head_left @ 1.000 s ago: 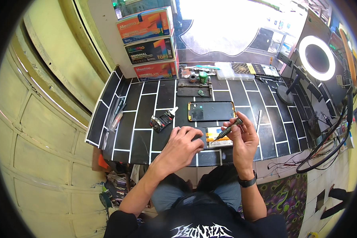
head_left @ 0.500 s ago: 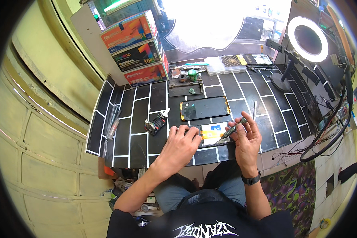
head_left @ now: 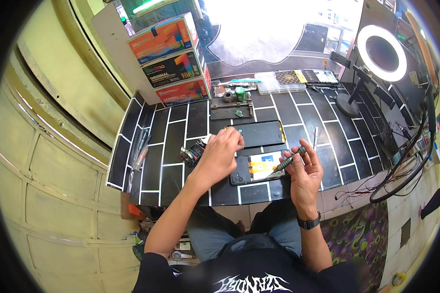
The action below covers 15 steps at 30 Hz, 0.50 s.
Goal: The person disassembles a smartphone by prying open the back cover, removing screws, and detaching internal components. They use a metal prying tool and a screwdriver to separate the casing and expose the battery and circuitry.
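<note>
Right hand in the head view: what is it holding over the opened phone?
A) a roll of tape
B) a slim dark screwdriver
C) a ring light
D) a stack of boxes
B: the right hand grips a slim dark screwdriver, its tip angled down toward the opened phone lying on the black tiled mat, while the left hand rests at the phone's left end.

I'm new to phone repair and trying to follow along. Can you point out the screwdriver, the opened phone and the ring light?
screwdriver (head_left: pixel 289 159), head view, on the middle of its dark shaft.
opened phone (head_left: pixel 259 166), head view, on its exposed inside by the yellow part.
ring light (head_left: pixel 382 52), head view, on the glowing ring's right side.
</note>
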Motion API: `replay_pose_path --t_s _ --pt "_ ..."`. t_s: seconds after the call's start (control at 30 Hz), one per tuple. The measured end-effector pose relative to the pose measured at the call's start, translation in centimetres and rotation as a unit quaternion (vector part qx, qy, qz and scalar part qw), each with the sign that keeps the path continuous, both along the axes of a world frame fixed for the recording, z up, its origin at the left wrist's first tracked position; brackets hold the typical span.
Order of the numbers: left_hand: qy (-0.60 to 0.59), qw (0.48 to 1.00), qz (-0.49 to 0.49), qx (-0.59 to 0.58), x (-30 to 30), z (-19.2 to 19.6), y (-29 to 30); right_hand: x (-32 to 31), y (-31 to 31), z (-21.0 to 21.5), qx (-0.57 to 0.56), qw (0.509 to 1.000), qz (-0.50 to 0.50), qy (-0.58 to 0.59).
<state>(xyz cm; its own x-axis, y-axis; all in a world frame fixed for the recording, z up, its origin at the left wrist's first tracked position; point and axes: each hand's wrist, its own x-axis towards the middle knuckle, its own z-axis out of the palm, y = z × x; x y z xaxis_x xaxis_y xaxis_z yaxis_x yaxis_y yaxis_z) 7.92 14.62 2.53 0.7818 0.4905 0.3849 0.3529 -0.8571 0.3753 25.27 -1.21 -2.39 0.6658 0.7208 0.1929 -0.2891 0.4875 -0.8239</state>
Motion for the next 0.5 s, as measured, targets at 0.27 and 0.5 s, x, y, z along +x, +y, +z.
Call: replay_pose_path --t_s 0.27,0.5 --pt "0.014 0.999 0.005 -0.032 2.5 -0.2 3.0 0.3 -0.2 0.3 -0.007 1.000 0.000 0.024" --pt "0.016 0.998 0.002 -0.063 2.6 -0.6 3.8 1.2 -0.3 1.4 0.002 1.000 -0.005 0.019"
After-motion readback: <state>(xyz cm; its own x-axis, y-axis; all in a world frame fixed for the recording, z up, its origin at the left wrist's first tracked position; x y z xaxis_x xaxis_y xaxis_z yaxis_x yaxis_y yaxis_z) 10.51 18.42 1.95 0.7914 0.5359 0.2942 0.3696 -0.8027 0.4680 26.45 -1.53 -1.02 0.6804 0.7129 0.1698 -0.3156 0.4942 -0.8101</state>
